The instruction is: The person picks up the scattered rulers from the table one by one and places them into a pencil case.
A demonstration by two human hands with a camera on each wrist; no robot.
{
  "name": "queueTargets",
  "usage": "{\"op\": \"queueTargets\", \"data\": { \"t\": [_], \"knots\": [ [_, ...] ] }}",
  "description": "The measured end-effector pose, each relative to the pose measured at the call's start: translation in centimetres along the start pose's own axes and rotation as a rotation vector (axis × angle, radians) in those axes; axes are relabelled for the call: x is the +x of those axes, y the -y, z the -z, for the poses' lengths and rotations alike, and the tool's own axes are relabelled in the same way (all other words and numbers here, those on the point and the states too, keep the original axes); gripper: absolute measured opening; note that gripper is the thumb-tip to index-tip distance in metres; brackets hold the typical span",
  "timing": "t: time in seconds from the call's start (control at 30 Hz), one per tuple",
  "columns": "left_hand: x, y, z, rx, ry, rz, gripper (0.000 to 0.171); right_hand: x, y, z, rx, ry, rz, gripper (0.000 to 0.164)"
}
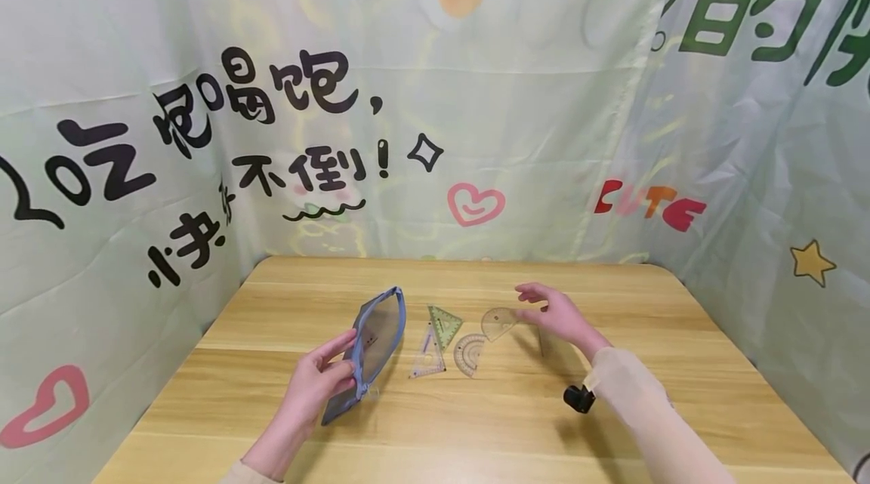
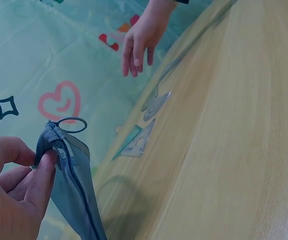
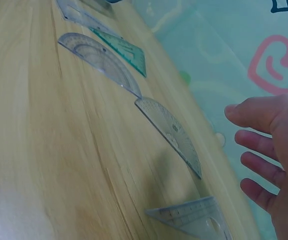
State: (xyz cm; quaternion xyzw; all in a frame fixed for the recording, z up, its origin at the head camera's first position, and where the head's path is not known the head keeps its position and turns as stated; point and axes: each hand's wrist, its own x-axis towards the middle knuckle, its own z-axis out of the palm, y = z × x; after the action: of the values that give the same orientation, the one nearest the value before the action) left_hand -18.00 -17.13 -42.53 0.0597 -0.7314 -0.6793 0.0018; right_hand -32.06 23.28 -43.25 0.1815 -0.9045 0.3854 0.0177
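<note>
My left hand [image 1: 316,378] pinches a mesh zip pouch [image 1: 381,337] with blue edging by its side, fingers and thumb on the zipped edge. In the left wrist view, the zipper's pull ring [image 2: 73,125] stands out at the top corner. My right hand [image 1: 553,314] hovers over the table's right part, fingers loosely bent and holding nothing. Under and beside it lie a clear protractor [image 3: 169,135] and a clear set square [image 3: 193,216]. To their left are another protractor [image 1: 469,355], a green set square [image 1: 445,327] and a second clear set square [image 1: 430,358].
The wooden table [image 1: 476,439] is bordered at the back and sides by a printed cloth [image 1: 544,106]. A small black wrist camera [image 1: 579,398] hangs at the right sleeve [image 1: 632,386].
</note>
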Motion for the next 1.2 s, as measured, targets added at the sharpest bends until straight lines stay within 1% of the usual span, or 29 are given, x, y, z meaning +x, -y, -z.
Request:
{"op": "queueTargets", "data": {
  "t": [0.27, 0.47, 0.67, 0.97, 1.2],
  "knots": [
    [0.1, 0.1, 0.0, 0.005, 0.007, 0.002, 0.058, -0.3, -0.9, 0.7, -0.017, 0.01, 0.009, 0.05],
    [0.1, 0.1, -0.1, 0.003, 0.011, 0.001, 0.058, -0.4, -1.7, 1.2, -0.04, 0.037, 0.033, 0.053],
    [0.0, 0.1, -0.1, 0.005, 0.02, -0.005, 0.057, -0.4, -2.4, 1.4, -0.067, 0.053, 0.028, 0.055],
    [0.0, 0.2, -0.1, 0.012, 0.017, 0.0, 0.057, -0.7, -3.5, 1.5, -0.099, 0.073, 0.05, 0.058],
    [0.0, 0.2, -0.1, 0.013, 0.027, -0.001, 0.058, -1.0, -3.9, 2.6, -0.131, 0.116, 0.062, 0.057]
  ]
}}
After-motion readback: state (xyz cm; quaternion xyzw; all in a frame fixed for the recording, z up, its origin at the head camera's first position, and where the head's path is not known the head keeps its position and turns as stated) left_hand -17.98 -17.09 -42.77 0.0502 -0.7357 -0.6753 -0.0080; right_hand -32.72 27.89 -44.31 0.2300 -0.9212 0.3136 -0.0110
